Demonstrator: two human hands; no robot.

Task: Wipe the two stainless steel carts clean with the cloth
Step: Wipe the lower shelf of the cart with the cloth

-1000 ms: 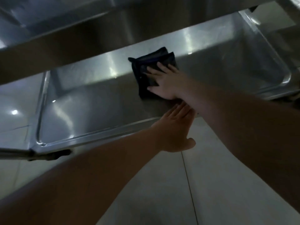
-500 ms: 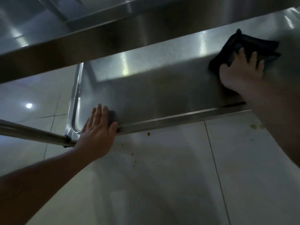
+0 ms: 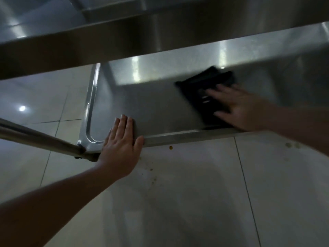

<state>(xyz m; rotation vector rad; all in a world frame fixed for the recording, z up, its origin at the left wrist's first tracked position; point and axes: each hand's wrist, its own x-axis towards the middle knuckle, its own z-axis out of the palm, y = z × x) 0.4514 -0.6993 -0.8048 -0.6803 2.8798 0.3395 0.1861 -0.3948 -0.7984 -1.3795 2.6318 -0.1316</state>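
Observation:
A stainless steel cart's lower shelf (image 3: 156,104) spans the middle of the view, under an upper shelf (image 3: 89,43). A dark folded cloth (image 3: 204,91) lies on the lower shelf toward the right. My right hand (image 3: 238,107) presses flat on the cloth, fingers spread and blurred by motion. My left hand (image 3: 121,145) rests flat over the shelf's front rim near its left corner, fingers together and thumb on the rim's edge. It holds nothing.
A steel cart leg or bar (image 3: 39,138) runs from the left edge to the shelf's front left corner. Pale floor tiles (image 3: 195,193) lie below, with small crumbs and stains (image 3: 170,147) near the shelf's front edge.
My right hand has slid the cloth leftward along the shelf from the far right. My left hand has stayed on the front rim near the left corner.

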